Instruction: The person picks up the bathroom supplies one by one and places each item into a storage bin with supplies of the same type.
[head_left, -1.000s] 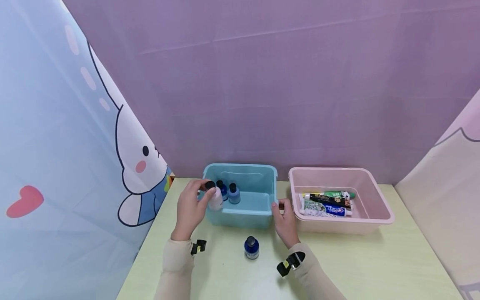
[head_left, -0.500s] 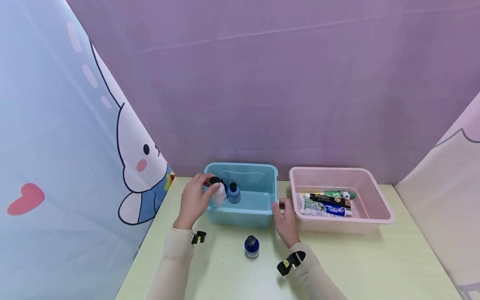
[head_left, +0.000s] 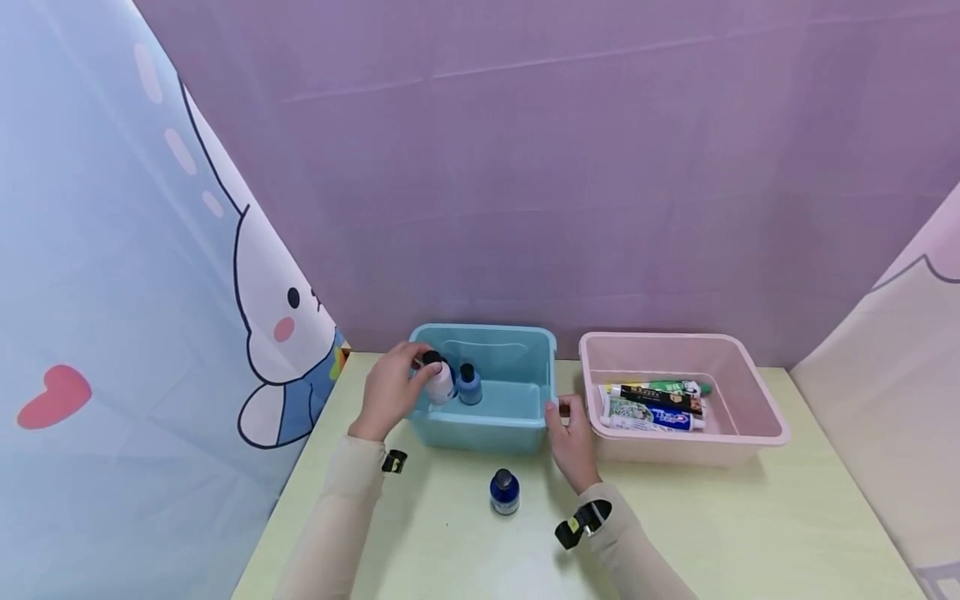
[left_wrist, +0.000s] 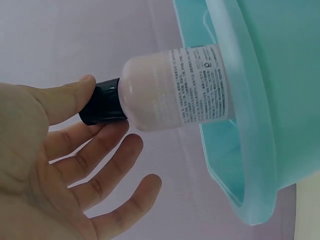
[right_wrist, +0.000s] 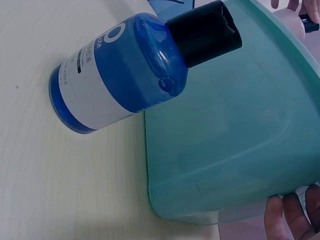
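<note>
My left hand (head_left: pixel 390 390) pinches the black cap of a pale pink bottle (head_left: pixel 441 387) between thumb and fingertips. The bottle stands upright, its lower part inside the left end of a teal bin (head_left: pixel 480 423); the left wrist view shows its printed label (left_wrist: pixel 200 85) partly behind the rim. Beside it in the bin is a light blue bottle (head_left: pixel 470 389). A dark blue bottle is nearly hidden behind the pink one. My right hand (head_left: pixel 573 446) grips the bin's front right corner, thumb at the rim. A dark blue bottle with a black cap (head_left: pixel 505 493) stands on the table before the bin.
To the right of the teal bin stands a pink bin (head_left: pixel 675 450) holding several toothpaste tubes (head_left: pixel 663 400). Both bins sit on a pale table (head_left: pixel 735 533), close to the purple cloth (head_left: pixel 570 167) behind it. Printed cloths hang at both sides.
My left hand has brought the pink bottle slightly right and deeper into the teal bin, covering most of the dark blue bottle there. My right hand keeps its grip on the corner.
</note>
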